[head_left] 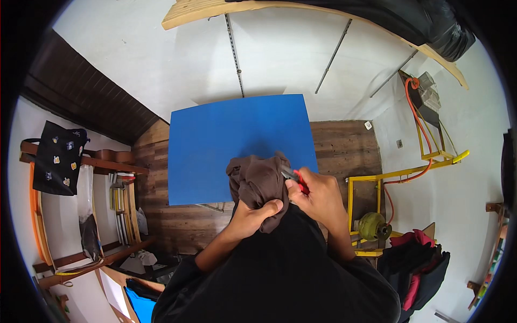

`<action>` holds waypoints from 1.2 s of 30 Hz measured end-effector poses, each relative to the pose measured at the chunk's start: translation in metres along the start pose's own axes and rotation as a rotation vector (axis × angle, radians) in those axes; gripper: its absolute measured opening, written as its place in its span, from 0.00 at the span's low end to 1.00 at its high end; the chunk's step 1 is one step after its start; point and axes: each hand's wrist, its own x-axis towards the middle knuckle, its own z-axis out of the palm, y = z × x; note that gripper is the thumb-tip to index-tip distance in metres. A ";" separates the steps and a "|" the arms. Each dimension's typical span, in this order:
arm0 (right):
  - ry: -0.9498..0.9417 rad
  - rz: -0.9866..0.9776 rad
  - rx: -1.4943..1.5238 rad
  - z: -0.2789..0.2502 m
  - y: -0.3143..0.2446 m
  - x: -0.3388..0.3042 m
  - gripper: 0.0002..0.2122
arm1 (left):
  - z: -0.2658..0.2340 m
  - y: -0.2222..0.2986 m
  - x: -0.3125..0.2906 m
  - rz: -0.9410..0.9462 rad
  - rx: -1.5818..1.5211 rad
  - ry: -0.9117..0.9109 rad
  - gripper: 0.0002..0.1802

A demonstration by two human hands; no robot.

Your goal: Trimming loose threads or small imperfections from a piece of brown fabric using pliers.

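Observation:
A bundle of dark brown cloth point(256, 177) is held up in front of my body, bunched and folded over itself, above the near edge of a blue tabletop point(215, 140). My left hand point(252, 219) grips its lower part, thumb pressed on top of the fabric. In my right hand point(322, 196), closed, is a small red-handled tool point(302, 184) with a grey metal tip, like snips. That tip points left and meets the right side of the cloth. My fingers partly cover the tool, and I cannot tell whether its tip is in the fabric.
A yellow metal frame point(350, 199) stands at the right, with a green gas cylinder point(372, 226) and an orange hose point(423, 124). Dark and red clothes point(414, 269) hang at the lower right. On the left are a wooden rack point(116, 164) and a black bag point(58, 161).

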 end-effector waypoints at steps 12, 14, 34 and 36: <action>-0.010 0.049 0.063 -0.001 0.005 0.001 0.12 | 0.001 0.005 -0.002 -0.038 0.077 -0.067 0.25; 0.014 0.060 0.087 -0.002 0.003 0.001 0.13 | -0.001 0.003 -0.003 -0.060 0.069 -0.062 0.25; -0.072 0.017 0.138 -0.007 0.003 0.013 0.13 | -0.016 0.008 0.006 -0.084 0.019 -0.016 0.27; -0.109 0.010 0.108 -0.005 0.007 0.015 0.13 | -0.015 0.012 0.009 -0.131 0.011 -0.033 0.28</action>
